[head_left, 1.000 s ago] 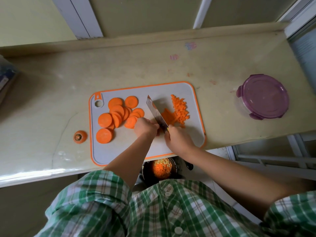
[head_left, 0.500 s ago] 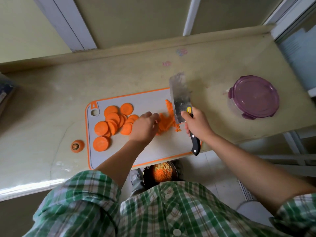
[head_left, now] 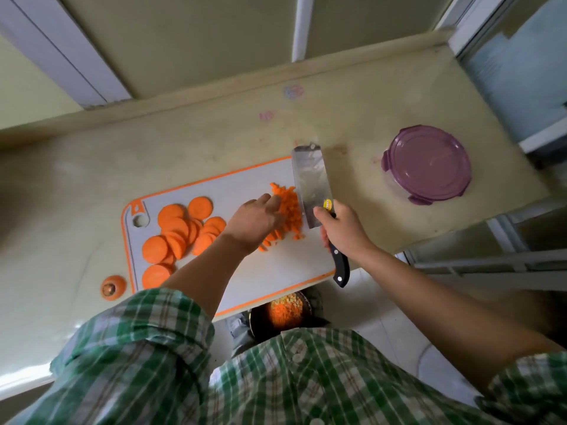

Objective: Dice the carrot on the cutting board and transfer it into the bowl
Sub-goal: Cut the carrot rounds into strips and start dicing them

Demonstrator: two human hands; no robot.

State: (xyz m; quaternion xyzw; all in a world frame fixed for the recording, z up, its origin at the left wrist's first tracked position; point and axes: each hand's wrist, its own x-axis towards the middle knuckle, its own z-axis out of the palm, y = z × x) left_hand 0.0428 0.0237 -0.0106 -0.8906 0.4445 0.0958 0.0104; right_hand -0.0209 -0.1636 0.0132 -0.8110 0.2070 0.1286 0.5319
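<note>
A white cutting board (head_left: 245,271) with an orange rim lies on the counter. Round carrot slices (head_left: 181,231) are heaped on its left half. A pile of diced carrot (head_left: 290,210) sits on its right half. My left hand (head_left: 254,220) rests against the left side of the dice, fingers extended into the pile. My right hand (head_left: 343,230) grips the black handle of a cleaver (head_left: 310,185), whose blade lies flat at the right edge of the dice. A dark bowl (head_left: 283,314) holding diced carrot sits below the counter's front edge, partly hidden by my shirt.
A carrot end (head_left: 113,287) lies on the counter left of the board. A round container with a purple lid (head_left: 427,172) stands at the right. The counter's front edge runs under the board, which overhangs it.
The cleaver went from upright cutting to lying flat on the right of the dice. My left hand moved from the carrot strips to the left side of the pile, pushing it together.
</note>
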